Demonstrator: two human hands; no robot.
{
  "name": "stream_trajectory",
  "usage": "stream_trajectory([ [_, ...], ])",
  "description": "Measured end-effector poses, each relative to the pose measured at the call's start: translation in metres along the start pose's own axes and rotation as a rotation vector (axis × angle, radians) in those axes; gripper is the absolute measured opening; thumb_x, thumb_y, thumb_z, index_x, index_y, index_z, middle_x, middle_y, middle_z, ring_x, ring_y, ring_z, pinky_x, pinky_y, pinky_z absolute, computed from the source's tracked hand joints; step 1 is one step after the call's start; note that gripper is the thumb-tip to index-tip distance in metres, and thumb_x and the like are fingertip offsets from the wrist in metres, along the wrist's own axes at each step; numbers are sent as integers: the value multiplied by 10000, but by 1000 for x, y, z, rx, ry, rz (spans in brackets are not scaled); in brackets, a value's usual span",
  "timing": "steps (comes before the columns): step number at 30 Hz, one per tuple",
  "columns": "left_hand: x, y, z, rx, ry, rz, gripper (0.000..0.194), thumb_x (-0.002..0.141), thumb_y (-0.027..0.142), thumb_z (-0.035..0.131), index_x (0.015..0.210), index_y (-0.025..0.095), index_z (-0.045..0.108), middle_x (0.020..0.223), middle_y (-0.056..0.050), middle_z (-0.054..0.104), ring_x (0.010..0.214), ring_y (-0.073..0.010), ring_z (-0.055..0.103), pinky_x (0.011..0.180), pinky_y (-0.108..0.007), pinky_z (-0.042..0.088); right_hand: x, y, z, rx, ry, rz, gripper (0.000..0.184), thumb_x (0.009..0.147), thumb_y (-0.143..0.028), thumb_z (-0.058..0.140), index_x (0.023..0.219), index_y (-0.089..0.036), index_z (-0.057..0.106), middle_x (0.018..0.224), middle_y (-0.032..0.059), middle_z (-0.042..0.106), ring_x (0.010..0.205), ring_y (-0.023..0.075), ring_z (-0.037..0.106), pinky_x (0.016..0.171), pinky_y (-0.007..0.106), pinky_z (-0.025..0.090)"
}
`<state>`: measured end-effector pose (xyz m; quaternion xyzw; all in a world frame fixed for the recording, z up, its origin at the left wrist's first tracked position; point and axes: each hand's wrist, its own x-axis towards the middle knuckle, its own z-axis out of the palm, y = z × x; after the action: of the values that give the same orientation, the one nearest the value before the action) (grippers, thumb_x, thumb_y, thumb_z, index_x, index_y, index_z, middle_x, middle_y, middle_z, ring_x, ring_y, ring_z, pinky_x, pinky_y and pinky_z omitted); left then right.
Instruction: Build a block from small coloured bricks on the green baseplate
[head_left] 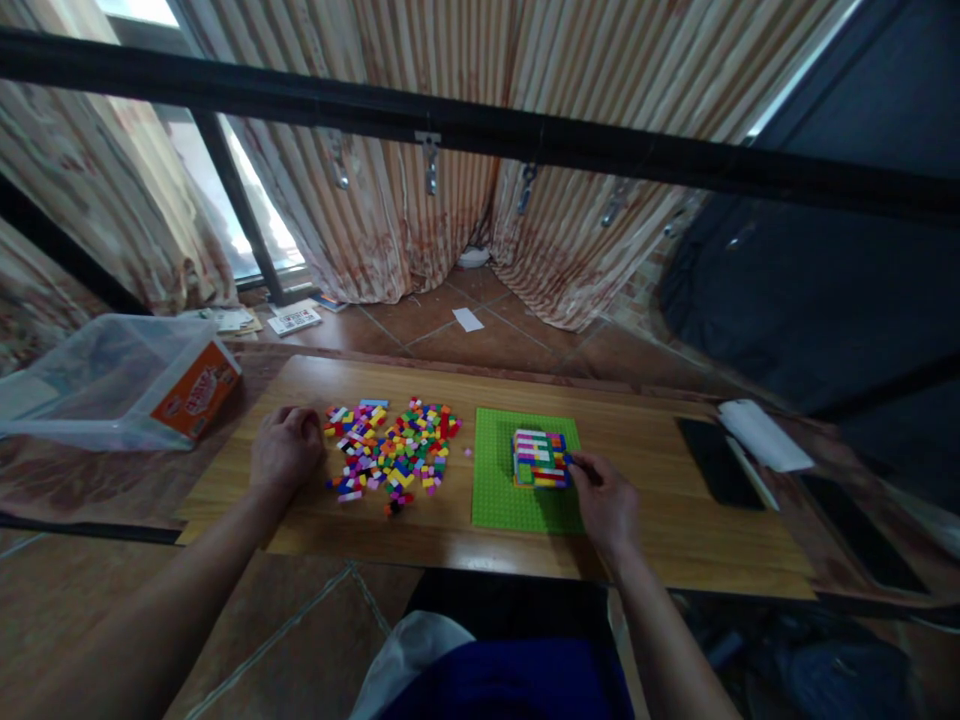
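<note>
My left hand [286, 450] rests on the table at the left side of a loose pile of small coloured toy bricks [405, 450]. Its fingers are curled inward, and whether anything is inside them is hidden. To the right of the pile lies a green baseplate [491, 505] bearing a block built of multicoloured bricks [538, 460] in rows. At the right side of that block, my right hand [609, 505] pinches a small blue brick [568, 459] between thumb and forefinger. The fingertips are close against the block; contact is hard to make out.
A clear plastic bin [127, 400] with an orange label stands at the left end. On the right lie a black tablet-like slab [720, 462] and a white roll [765, 437]. A single pink brick [468, 453] sits between pile and baseplate. A dark bar [480, 120] with clips crosses above.
</note>
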<state>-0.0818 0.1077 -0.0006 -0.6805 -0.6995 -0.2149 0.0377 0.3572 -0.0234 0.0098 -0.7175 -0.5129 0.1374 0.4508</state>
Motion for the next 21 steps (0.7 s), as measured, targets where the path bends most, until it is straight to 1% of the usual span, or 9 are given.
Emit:
stream_trajectory([
  [4,0,0,0,8,-2,4,325,882,304,408,965,181,698,1068,-138,669,1014,-292,598,861,-390,495,1,-4,0,-44,-40,-87,287,866,-410,540,903,-204,737,931,84,728,852,232,667,794,384,519],
  [8,0,-1,2,3,10,2,305,878,310,421,951,195,694,1050,-124,668,999,-279,600,863,-378,494,2,-6,0,-44,-46,-131,278,870,-404,539,880,-218,745,907,77,724,855,233,657,796,381,519],
  [15,-1,0,0,13,-1,3,331,894,314,398,982,183,689,1084,-133,665,1027,-293,593,873,-391,489,4,-3,5,33,-22,-93,275,847,-434,590,853,-223,767,905,69,715,861,220,661,793,364,526],
  [21,0,0,2,7,-1,-8,324,890,309,411,980,178,693,1081,-135,664,1036,-289,596,889,-384,486,2,-1,5,116,-32,-56,273,838,-435,612,883,-218,771,925,71,723,883,219,659,809,369,522],
])
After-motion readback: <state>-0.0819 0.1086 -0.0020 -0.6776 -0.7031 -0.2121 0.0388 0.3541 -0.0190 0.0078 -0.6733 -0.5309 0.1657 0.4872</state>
